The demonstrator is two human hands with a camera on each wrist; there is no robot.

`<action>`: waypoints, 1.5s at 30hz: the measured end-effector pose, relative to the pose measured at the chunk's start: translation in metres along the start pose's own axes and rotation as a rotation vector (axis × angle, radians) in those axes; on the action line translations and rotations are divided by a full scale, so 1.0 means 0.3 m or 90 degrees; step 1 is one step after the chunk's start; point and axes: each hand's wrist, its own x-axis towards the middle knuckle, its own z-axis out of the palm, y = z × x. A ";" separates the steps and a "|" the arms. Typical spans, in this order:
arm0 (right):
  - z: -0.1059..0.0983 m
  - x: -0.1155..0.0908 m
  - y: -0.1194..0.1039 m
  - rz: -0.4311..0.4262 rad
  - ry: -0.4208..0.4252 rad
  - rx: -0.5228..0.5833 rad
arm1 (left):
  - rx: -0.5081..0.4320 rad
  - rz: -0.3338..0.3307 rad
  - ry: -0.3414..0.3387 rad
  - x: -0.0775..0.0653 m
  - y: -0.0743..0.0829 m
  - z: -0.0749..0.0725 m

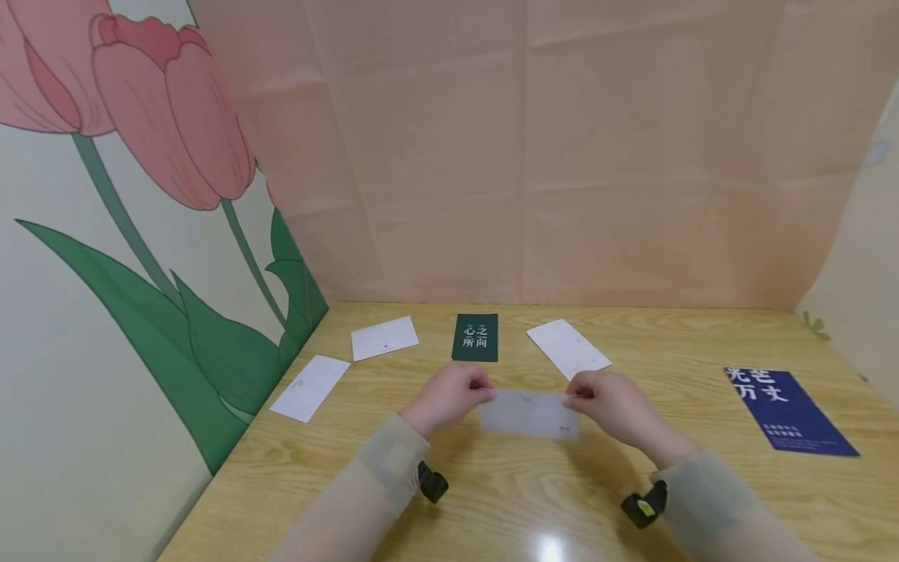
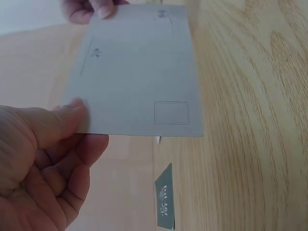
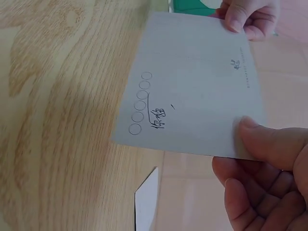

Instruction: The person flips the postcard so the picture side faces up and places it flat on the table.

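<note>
A white postcard (image 1: 530, 414) is held up over the wooden table between both hands. My left hand (image 1: 449, 396) pinches one top corner between thumb and fingers; my right hand (image 1: 614, 410) pinches the other. In the left wrist view the postcard (image 2: 134, 72) shows a printed stamp box (image 2: 172, 113) near the left-hand end. The right wrist view shows a row of small circles (image 3: 140, 105) on the postcard, with handwritten characters (image 3: 158, 119) beside them. Beyond the hands lie a dark green card (image 1: 476, 338) with white characters and a white card (image 1: 567, 347).
Two more white cards, one at the back (image 1: 384, 338) and one at the left edge (image 1: 310, 388), lie on the wooden table (image 1: 506, 507). A blue card (image 1: 790, 414) with white lettering lies at the right. A pinkish cloth (image 1: 562, 156) hangs behind the table; a tulip-painted wall (image 1: 161, 257) borders the left.
</note>
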 end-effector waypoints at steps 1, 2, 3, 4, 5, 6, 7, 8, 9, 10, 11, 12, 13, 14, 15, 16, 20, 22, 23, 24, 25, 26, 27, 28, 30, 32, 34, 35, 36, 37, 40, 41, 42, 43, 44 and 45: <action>-0.002 -0.001 -0.002 -0.004 0.004 -0.004 | -0.003 0.001 0.001 -0.003 0.002 -0.004; -0.003 -0.002 -0.004 -0.005 0.007 -0.005 | -0.005 0.001 0.001 -0.005 0.004 -0.008; -0.003 -0.002 -0.006 -0.006 0.009 -0.007 | -0.007 0.002 0.000 -0.007 0.006 -0.011; -0.004 -0.004 -0.008 -0.004 0.009 -0.005 | -0.006 0.004 0.000 -0.009 0.008 -0.013; -0.004 -0.004 -0.010 -0.003 0.011 -0.007 | -0.004 0.007 0.001 -0.009 0.009 -0.014; -0.004 -0.005 -0.011 -0.002 0.013 -0.009 | -0.003 0.010 0.001 -0.010 0.009 -0.015; -0.003 -0.006 -0.012 -0.001 0.014 -0.010 | 0.000 0.014 0.003 -0.010 0.008 -0.014; -0.002 -0.007 -0.013 -0.001 0.017 -0.012 | 0.004 0.017 0.007 -0.010 0.007 -0.013; -0.001 -0.008 -0.014 -0.003 0.019 -0.014 | 0.010 0.024 0.010 -0.010 0.005 -0.011; 0.000 -0.009 -0.014 -0.005 0.021 -0.016 | 0.017 0.031 0.014 -0.009 0.002 -0.008; 0.002 -0.010 -0.013 -0.010 0.026 -0.022 | 0.024 0.037 0.017 -0.008 0.000 -0.005; 0.004 -0.012 -0.012 -0.018 0.033 -0.030 | 0.037 0.044 0.020 -0.008 -0.002 -0.002; 0.006 -0.013 -0.010 -0.029 0.040 -0.039 | 0.055 0.054 0.024 -0.009 -0.004 0.001; 0.009 -0.015 -0.008 -0.042 0.047 -0.050 | 0.073 0.065 0.026 -0.010 -0.004 0.004; 0.013 -0.018 -0.006 -0.054 0.056 -0.064 | 0.090 0.078 0.028 -0.010 -0.005 0.006; 0.017 -0.020 -0.003 -0.064 0.063 -0.076 | 0.108 0.092 0.030 -0.012 -0.005 0.009; 0.032 -0.029 0.005 -0.092 0.078 -0.111 | 0.162 0.145 0.037 -0.019 -0.006 0.018; 0.038 -0.033 0.008 -0.095 0.072 -0.114 | 0.177 0.164 0.040 -0.023 -0.010 0.022; 0.040 -0.035 0.009 -0.098 0.069 -0.114 | 0.180 0.170 0.041 -0.024 -0.013 0.025; 0.042 -0.037 0.010 -0.099 0.065 -0.112 | 0.183 0.177 0.042 -0.025 -0.015 0.027; 0.043 -0.038 0.010 -0.100 0.060 -0.112 | 0.186 0.182 0.041 -0.027 -0.018 0.029; 0.045 -0.040 0.011 -0.099 0.055 -0.110 | 0.190 0.186 0.041 -0.028 -0.019 0.031; 0.046 -0.042 0.011 -0.100 0.051 -0.112 | 0.190 0.188 0.040 -0.029 -0.021 0.032; 0.047 -0.043 0.012 -0.100 0.047 -0.113 | 0.188 0.186 0.036 -0.030 -0.023 0.034; 0.049 -0.047 0.014 -0.104 0.040 -0.118 | 0.184 0.180 0.025 -0.034 -0.025 0.036; 0.053 -0.052 0.018 -0.109 0.032 -0.115 | 0.181 0.174 0.012 -0.039 -0.026 0.038; 0.056 -0.057 0.021 -0.114 0.023 -0.113 | 0.182 0.169 0.000 -0.044 -0.027 0.041; 0.058 -0.060 0.023 -0.116 0.019 -0.110 | 0.183 0.168 -0.005 -0.047 -0.028 0.043; 0.060 -0.063 0.025 -0.118 0.014 -0.106 | 0.185 0.170 -0.008 -0.049 -0.030 0.046; 0.062 -0.066 0.026 -0.117 0.007 -0.102 | 0.186 0.171 -0.012 -0.051 -0.032 0.049; 0.068 -0.073 0.029 -0.113 -0.007 -0.100 | 0.191 0.173 -0.021 -0.055 -0.038 0.060; 0.070 -0.075 0.030 -0.111 -0.012 -0.098 | 0.191 0.174 -0.024 -0.055 -0.040 0.063; 0.072 -0.077 0.031 -0.108 -0.016 -0.098 | 0.194 0.176 -0.027 -0.056 -0.041 0.066; 0.074 -0.079 0.032 -0.106 -0.021 -0.100 | 0.197 0.177 -0.030 -0.056 -0.042 0.069; 0.077 -0.080 0.034 -0.104 -0.023 -0.102 | 0.199 0.176 -0.033 -0.057 -0.043 0.072; 0.080 -0.082 0.035 -0.102 -0.025 -0.104 | 0.197 0.173 -0.037 -0.058 -0.044 0.074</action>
